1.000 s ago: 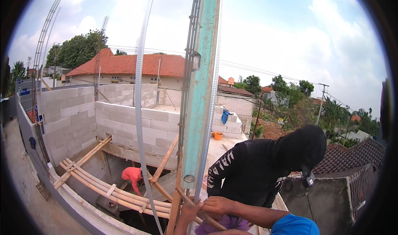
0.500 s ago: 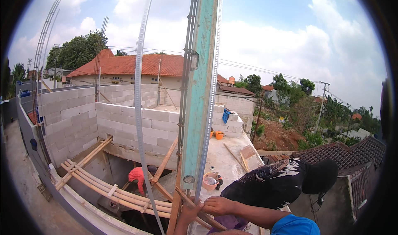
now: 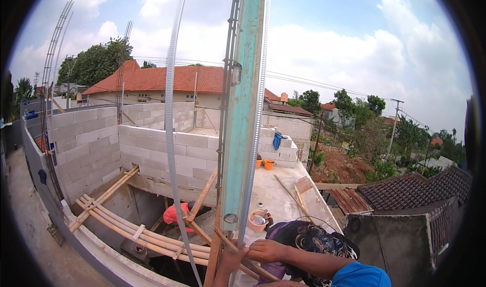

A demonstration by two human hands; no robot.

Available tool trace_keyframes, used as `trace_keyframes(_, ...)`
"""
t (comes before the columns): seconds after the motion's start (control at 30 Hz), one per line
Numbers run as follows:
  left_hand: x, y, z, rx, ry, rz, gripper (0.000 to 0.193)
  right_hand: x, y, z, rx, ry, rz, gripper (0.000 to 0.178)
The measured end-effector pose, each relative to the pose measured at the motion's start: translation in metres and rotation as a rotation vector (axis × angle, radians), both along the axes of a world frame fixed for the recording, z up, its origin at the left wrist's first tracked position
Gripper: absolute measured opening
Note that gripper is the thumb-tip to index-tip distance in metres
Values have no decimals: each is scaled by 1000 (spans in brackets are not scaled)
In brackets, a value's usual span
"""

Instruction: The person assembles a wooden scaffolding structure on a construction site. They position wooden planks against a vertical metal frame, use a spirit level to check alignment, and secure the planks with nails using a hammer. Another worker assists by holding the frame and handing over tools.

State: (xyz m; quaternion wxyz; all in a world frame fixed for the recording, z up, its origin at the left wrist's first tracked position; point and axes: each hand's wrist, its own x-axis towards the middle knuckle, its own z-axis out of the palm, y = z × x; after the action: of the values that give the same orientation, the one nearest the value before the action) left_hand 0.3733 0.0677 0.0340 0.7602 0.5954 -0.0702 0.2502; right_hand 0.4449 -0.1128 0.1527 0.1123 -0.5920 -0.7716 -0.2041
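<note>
At the foot of a tall teal board point(image 3: 243, 115), my left hand point(image 3: 233, 260) is closed around the lower part of a perforated metal channel point(image 3: 256, 99) that runs up along the board's right edge. My right hand point(image 3: 266, 250) is right beside it, fingers pinched together at the channel; whatever they hold is hidden. A wooden batten point(image 3: 260, 271) slants beneath both hands. Close by on the left stands a wooden post point(image 3: 213, 256). Thin reinforcing bars point(image 3: 228, 84) rise along the board's left edge. Another metal channel point(image 3: 170, 110) stands farther left.
A co-worker in a dark patterned shirt point(image 3: 314, 246) bends low beside my right arm. Bamboo poles point(image 3: 152, 242) span a deep opening, where a person in red point(image 3: 175, 214) works. On the slab stand a bucket point(image 3: 258, 220) and loose boards point(image 3: 304, 193). Block walls point(image 3: 192, 153) stand behind.
The co-worker in the dark shirt has bent lower and moved left, behind my right arm. The person in red has shifted slightly right. My hands have stayed nearly in place.
</note>
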Motion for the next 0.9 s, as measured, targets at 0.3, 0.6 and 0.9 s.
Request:
trace_keyframes(0.3, 0, -1, 0, -9, 3, 14, 36, -2, 0, 2, 0, 4, 6, 13)
trace_keyframes(0.6, -1, 0, 1, -34, 4, -4, 36, -2, 2, 1, 12, 21, 17, 14)
trace_keyframes(0.9, 2, 0, -5, -12, 15, 9, 37, -2, 1, -2, 25, 18, 10, 14)
